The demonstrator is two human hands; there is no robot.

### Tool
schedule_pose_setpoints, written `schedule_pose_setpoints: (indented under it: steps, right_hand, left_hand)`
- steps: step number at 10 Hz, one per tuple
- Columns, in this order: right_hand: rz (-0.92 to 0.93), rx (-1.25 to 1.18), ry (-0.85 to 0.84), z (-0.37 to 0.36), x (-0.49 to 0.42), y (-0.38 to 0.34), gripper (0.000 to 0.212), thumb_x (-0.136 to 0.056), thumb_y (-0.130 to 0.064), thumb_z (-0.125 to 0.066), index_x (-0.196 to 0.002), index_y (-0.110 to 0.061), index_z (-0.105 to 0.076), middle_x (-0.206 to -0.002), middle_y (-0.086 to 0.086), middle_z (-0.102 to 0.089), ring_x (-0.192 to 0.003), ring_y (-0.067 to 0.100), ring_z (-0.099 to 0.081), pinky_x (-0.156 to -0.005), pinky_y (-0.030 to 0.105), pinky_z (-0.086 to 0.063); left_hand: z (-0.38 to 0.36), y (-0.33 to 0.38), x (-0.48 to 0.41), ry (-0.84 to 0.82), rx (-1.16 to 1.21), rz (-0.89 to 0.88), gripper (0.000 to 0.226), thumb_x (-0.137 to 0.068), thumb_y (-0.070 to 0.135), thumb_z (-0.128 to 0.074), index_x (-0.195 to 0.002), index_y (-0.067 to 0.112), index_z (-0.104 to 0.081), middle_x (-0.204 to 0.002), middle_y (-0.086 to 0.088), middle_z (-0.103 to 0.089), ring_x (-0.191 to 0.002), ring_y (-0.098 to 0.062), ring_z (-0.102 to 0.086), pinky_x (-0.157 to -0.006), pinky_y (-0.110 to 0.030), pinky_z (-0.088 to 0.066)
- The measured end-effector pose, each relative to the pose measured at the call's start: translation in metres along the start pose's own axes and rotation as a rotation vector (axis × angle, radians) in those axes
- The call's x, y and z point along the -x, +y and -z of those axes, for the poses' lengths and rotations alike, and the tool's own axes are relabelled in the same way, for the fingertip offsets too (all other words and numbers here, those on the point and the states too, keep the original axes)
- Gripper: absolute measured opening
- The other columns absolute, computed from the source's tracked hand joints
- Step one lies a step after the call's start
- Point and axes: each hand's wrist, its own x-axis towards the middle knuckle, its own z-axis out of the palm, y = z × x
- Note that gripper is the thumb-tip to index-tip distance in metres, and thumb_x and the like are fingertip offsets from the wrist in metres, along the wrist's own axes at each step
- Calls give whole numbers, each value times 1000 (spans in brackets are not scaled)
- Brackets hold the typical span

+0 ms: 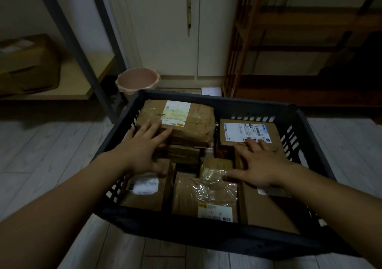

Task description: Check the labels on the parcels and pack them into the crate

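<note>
Dark crate [208,230] filled with brown parcels [203,194]. My left hand [142,144] lies flat, fingers spread, on the far-left parcel [194,122]; my right hand [261,161], likewise released, on the far-right one [248,130].

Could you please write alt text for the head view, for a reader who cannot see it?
Two bare hands rest flat on brown parcels packed in a black crate on a pale floor: the left hand on a large far-left parcel, the right hand by a blue-labelled parcel. A pink bin stands behind.
</note>
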Motion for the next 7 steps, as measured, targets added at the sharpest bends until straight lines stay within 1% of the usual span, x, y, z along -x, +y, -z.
schedule_pose_setpoints:
  steps: [1, 2, 3, 4, 5, 6, 7]
  right_hand:
    - [-26, -6, -27, -6, -3, 3, 95, -70, -89, -25, -143, -46, 18, -157, 4, 19, -145, 35, 3, -111, 58, -7]
    - [-25, -44, -25, -8, -5, 2, 94, -73, -86, -29, -144, -45, 18, -157, 4, 20, -144, 35, 5, -111, 57, -7]
    - [-24, -60, -40, -6, -8, 3, 94, -73, -86, -29, -144, -45, 16, -158, 3, 17, -144, 35, 7, -112, 56, -7]
    - [-36, -91, -27, 12, -7, 7, 93, -74, -85, -28, -146, -42, 12, -159, 4, 9, -144, 35, 3, -113, 53, -8]
    - [-56, -63, -45, 47, 5, 15, 92, -76, -84, -27, -149, -37, 6, -160, 6, 3, -145, 33, -1, -113, 51, -11]
    - [-125, -88, -110, 95, 28, 26, 95, -76, -84, -29, -150, -32, 0, -160, 8, 1, -144, 34, -6, -113, 51, -16]
    - [-131, -131, -125, 145, 59, 30, 91, -78, -79, -36, -151, -32, -8, -158, 8, -11, -141, 34, -14, -112, 49, -22]
  left_hand:
    - [-7, -10, 6, -78, -50, 59, 120, -63, 74, -61, -128, 44, 35, -143, 6, 43, -133, -21, 34, -111, -57, 5]
    - [-8, -8, 4, -96, -33, 71, 119, -63, 74, -61, -131, 44, 32, -140, 6, 46, -130, -23, 38, -110, -55, 8]
    - [-2, -2, -1, -95, 39, 108, 107, -69, 75, -55, -141, 43, 17, -150, 3, 35, -137, -25, 29, -111, -54, 6]
    - [25, -2, -5, -148, 136, 148, 89, -77, 69, -51, -147, 41, -4, -157, 2, 14, -143, -27, 13, -114, -57, -2]
    - [62, 4, -3, -243, 215, 187, 84, -81, 63, -52, -148, 36, -9, -159, -2, 3, -144, -29, 7, -114, -57, -10]
    - [109, 17, 2, -331, 283, 220, 85, -83, 59, -53, -149, 31, -8, -159, -5, 2, -144, -32, 7, -115, -54, -9]
    - [159, 36, 12, -366, 295, 190, 87, -84, 57, -55, -150, 27, -6, -159, -9, 2, -143, -35, 5, -116, -52, -9]
